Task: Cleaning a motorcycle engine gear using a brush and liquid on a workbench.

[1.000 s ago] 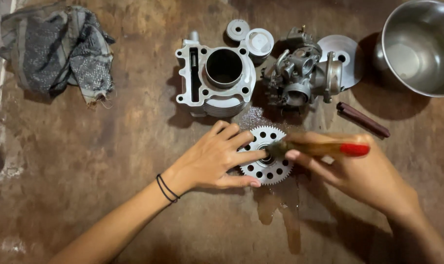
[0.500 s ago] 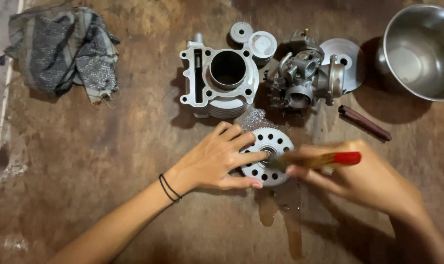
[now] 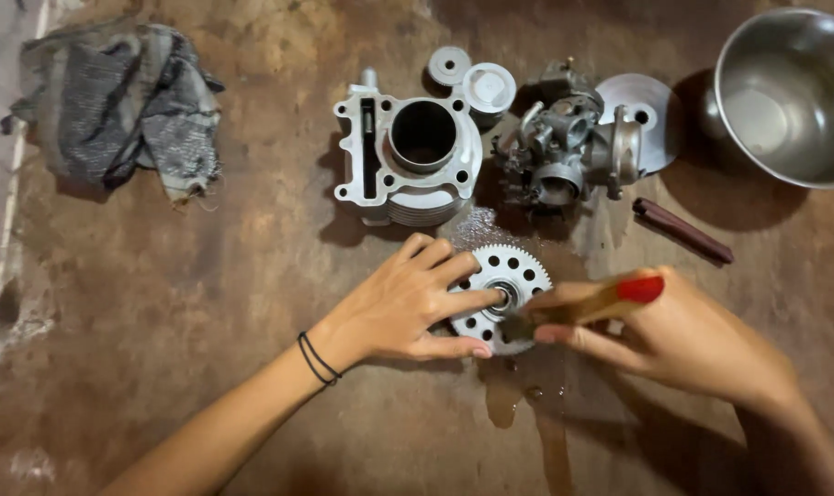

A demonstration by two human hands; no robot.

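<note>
The gear (image 3: 509,296) was pinned flat on the table (image 3: 252,367), below the cylinder (image 3: 417,156), by the spread left hand (image 3: 408,308); a brush (image 3: 587,308) was pinched in the right hand (image 3: 683,344), bristles at the gear's hub.
</note>
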